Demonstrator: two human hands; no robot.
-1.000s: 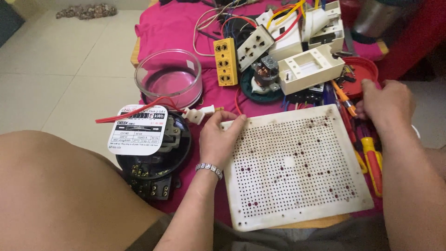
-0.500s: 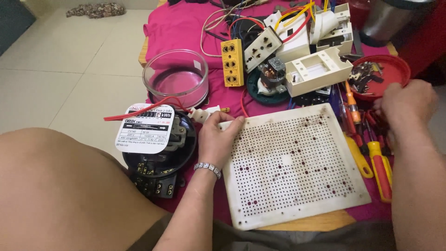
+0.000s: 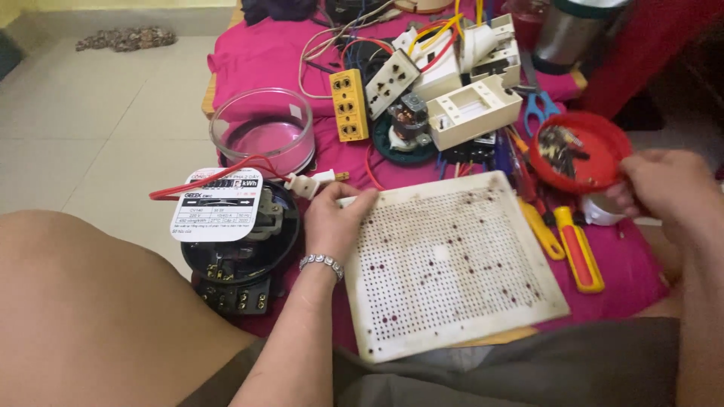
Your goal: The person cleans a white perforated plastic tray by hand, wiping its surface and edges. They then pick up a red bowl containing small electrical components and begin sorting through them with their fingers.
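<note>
At the centre of the frame the white perforated board (image 3: 449, 264) lies flat on the pink cloth (image 3: 256, 53). The left hand (image 3: 335, 220) grips its upper left edge, fingers curled over it. At right, the right hand (image 3: 664, 188) pinches the red dish's (image 3: 599, 147) rim, beside 2 yellow-handled screwdrivers (image 3: 577, 249).

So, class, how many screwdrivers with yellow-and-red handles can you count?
2. Both lie right of the perforated board: one screwdriver nearer the right hand, the other screwdriver beside the board. More may hide in the clutter.
</note>
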